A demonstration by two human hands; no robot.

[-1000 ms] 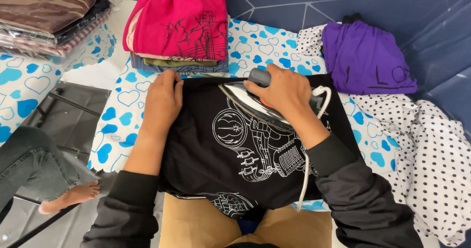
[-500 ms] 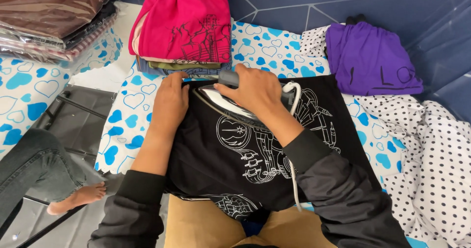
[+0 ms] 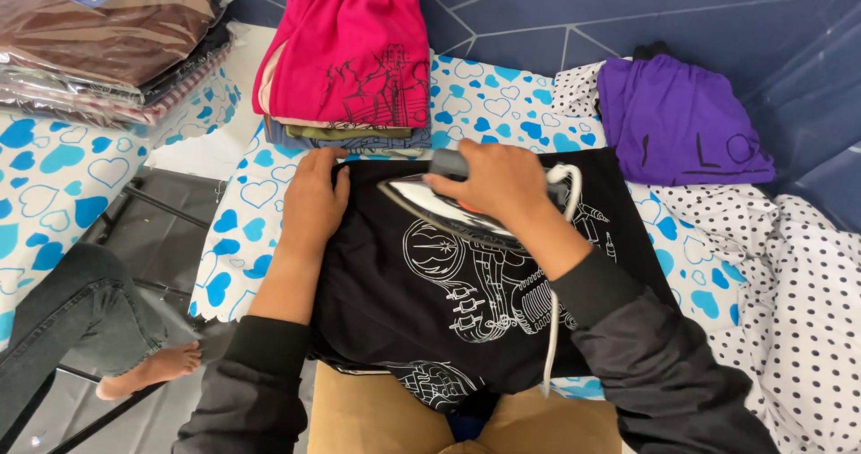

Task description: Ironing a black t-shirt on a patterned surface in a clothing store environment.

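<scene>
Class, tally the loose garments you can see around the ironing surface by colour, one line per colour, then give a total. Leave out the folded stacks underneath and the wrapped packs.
Black printed garment under the iron: 1
Pink garment on top of the pile: 1
Purple garment: 1
White polka-dot cloth: 1
Total: 4

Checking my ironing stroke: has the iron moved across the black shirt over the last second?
Yes. The iron, gripped by the right hand, has slid toward the person's left and slightly up, closer to the folded pink garment and the left hand.
</scene>
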